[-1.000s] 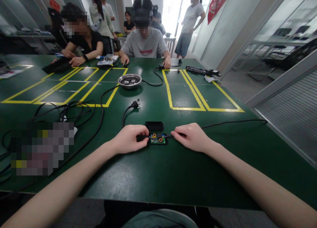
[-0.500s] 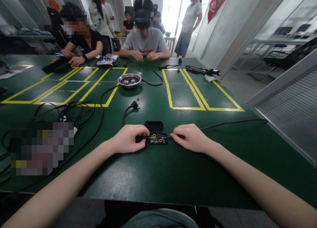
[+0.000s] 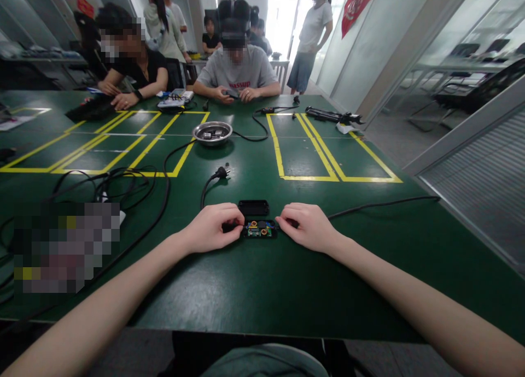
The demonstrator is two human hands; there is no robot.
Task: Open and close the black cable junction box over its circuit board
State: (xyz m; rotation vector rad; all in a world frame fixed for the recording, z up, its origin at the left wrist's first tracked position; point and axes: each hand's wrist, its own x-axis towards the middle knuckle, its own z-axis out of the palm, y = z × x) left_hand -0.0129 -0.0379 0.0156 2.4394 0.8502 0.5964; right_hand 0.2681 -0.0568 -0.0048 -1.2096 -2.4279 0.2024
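Note:
A small open black power adapter (image 3: 259, 229) lies on the green table (image 3: 262, 289) in front of me, its green circuit board with orange coils showing. My left hand (image 3: 213, 227) is curled at its left end, fingers pinched on the black cable there. My right hand (image 3: 307, 225) is curled at its right end, fingers pinched on the black cable (image 3: 381, 204) that runs off to the right. The adapter's black lid (image 3: 254, 207) lies flat just behind it.
A mains plug on a cable (image 3: 221, 173) lies behind the lid. A metal bowl (image 3: 213, 132) sits farther back among yellow tape lines. Tangled black cables (image 3: 110, 183) lie to the left. Two people sit at the far side; a black tool (image 3: 330, 115) lies back right.
Both my hands have closed in slightly toward the adapter's ends. The person opposite in grey has drawn both hands together at the table's far edge.

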